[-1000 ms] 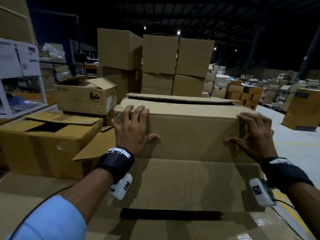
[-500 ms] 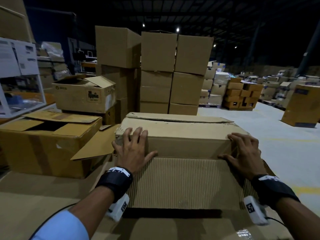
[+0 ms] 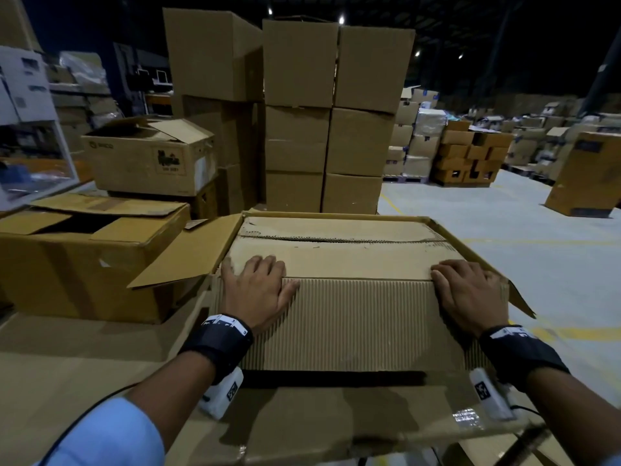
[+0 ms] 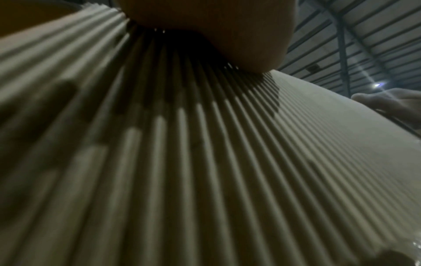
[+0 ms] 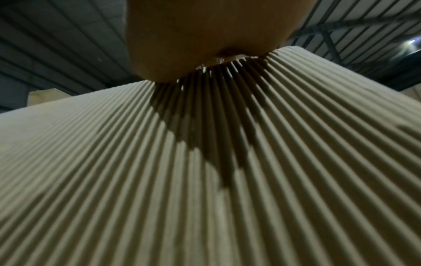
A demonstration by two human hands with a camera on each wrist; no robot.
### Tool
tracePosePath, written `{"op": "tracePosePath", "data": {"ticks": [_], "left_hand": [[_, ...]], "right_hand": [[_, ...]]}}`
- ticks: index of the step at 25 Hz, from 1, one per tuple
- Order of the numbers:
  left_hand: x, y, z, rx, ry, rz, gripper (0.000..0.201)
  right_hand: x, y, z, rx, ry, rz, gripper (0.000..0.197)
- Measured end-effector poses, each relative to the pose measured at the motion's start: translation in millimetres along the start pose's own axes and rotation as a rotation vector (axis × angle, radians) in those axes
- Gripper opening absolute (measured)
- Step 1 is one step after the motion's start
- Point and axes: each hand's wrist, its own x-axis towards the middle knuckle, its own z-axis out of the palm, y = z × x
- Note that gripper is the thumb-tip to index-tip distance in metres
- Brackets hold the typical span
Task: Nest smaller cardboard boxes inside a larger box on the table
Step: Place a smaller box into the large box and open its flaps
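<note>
A smaller brown cardboard box [image 3: 353,264] sits sunk inside a larger open box, whose rim [image 3: 336,214] frames it and whose side flaps [image 3: 188,260] splay outward. A ribbed corrugated panel [image 3: 363,324] slopes from the smaller box's near edge toward me. My left hand [image 3: 258,287] lies flat at the near left corner, fingers on the box top, palm on the ribs. My right hand [image 3: 470,290] presses the near right corner the same way. Both wrist views show only a palm heel [image 4: 216,27] [image 5: 205,36] on the ribbed panel [image 4: 205,162] [image 5: 205,180].
An open box [image 3: 84,257] stands close on the left, with a printed box [image 3: 148,159] behind it. A tall stack of cartons [image 3: 329,112] rises just beyond the large box. Grey warehouse floor [image 3: 537,247] spreads to the right, with a lone carton [image 3: 588,176] on it.
The smaller box has dropped from standing high above the ribbed panel to nearly level with the larger box's rim. Both hands followed it down, still flat on its near edge.
</note>
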Motion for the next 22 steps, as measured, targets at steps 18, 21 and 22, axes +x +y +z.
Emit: {"op": "tracePosePath", "data": {"ticks": [18, 21, 22], "left_hand": [[13.6, 16.0, -39.4, 0.076, -0.296, 0.042, 0.092], [28.8, 30.9, -59.0, 0.084, -0.251, 0.104, 0.074], [35.8, 35.4, -67.7, 0.086, -0.227, 0.123, 0.072]], "right_hand": [[18.7, -28.7, -33.4, -0.020, -0.280, -0.142, 0.081], [45.2, -49.2, -51.1, -0.024, -0.295, -0.261, 0.079], [55.0, -55.2, -57.7, -0.025, -0.284, -0.307, 0.078]]}}
